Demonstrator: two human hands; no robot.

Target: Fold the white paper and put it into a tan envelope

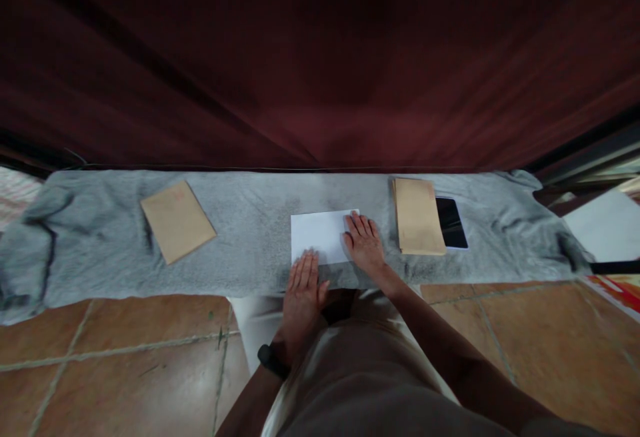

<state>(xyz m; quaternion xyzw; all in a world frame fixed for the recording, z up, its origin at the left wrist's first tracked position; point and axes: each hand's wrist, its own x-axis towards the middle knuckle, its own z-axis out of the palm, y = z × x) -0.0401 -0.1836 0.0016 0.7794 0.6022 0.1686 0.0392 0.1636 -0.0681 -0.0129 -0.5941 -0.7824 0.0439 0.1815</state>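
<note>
Two bare hands press on a white sheet of paper, fingers extended flat and uncurled: the left hand at its near-left corner, the right hand over its right edge. The sheet lies in the middle of a long, narrow surface covered in grey cloth, close to the edge by the person's body. A wide stretch of cloth separates it from a tilted brown envelope on the left. Room is tighter on the right, where stacked brown envelopes partly cover a dark-screened device. Dark red fabric borders the far edge.
</note>
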